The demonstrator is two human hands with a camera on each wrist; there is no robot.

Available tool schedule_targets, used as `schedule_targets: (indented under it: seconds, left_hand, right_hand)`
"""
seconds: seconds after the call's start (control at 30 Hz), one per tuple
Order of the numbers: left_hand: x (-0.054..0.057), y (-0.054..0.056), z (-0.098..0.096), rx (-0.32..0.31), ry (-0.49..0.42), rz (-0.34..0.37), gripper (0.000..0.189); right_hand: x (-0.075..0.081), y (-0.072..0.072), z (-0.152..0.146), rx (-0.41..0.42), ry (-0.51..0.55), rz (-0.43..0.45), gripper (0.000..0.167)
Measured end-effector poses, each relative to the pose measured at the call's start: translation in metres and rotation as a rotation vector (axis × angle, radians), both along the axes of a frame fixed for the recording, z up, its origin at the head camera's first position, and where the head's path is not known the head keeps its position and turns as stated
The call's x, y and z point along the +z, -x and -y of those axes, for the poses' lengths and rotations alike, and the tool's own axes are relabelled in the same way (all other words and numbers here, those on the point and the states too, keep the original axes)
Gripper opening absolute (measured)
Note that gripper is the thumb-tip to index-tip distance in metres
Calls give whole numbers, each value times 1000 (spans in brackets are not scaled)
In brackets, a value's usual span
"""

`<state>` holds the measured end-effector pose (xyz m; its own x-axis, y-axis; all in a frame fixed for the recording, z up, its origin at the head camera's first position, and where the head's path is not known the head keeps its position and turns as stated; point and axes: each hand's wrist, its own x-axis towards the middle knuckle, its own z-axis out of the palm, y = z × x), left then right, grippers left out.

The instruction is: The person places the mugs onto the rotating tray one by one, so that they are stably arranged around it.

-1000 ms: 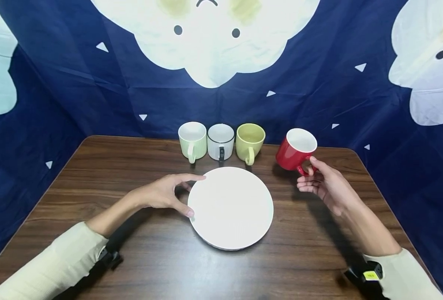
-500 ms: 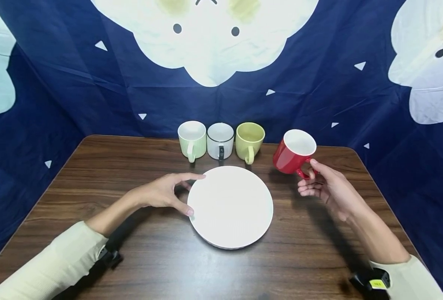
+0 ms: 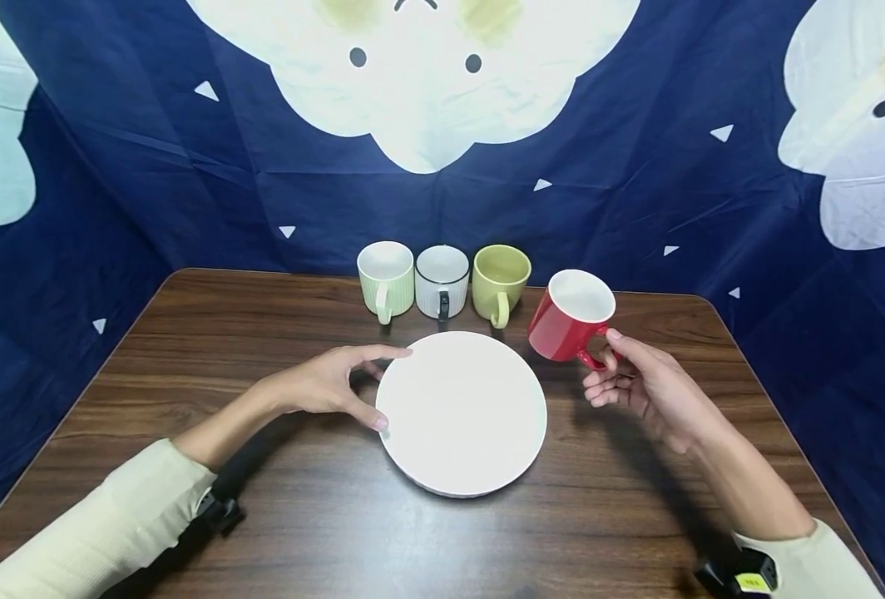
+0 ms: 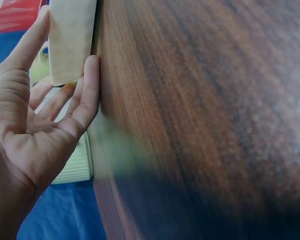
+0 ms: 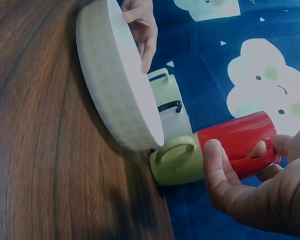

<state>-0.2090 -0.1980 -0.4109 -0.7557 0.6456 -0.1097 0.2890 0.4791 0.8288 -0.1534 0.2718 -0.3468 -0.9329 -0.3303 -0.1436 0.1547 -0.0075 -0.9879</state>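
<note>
My right hand (image 3: 648,387) pinches the handle of a red mug (image 3: 560,330) with a white inside, thumb on top. Tilted, the mug is held above the table, right of a thick white round platform (image 3: 461,416). At that platform's left edge is my left hand (image 3: 330,383), thumb and forefinger spread apart and touching the rim. In the left wrist view, the fingers of the left hand (image 4: 45,105) lie loosely along the platform's side (image 4: 71,45). The right wrist view shows the right hand's thumb and fingers about the red mug (image 5: 240,140).
Behind the platform, a pale green ribbed mug (image 3: 386,279), a white mug with black rim and handle (image 3: 429,299) and a yellow-green mug (image 3: 491,291) stand in a row. The wooden table (image 3: 300,516) ends at a blue cloud-patterned cloth (image 3: 225,208).
The right hand has carried the red mug left and slightly nearer, toward the platform. The left hand and the platform stay where they were.
</note>
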Motion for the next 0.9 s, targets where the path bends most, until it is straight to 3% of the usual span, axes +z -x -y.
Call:
schedule_targets:
  seconds: [0.53,0.9]
  left_hand:
    - [-3,-2,1,6,-1,-3,103]
    - [-2,1,-1,-2,-43,14,103]
  right_hand:
    - [1,-6,29,87,-44,-31,41]
    - [-2,-7,48,95,-114,34,39]
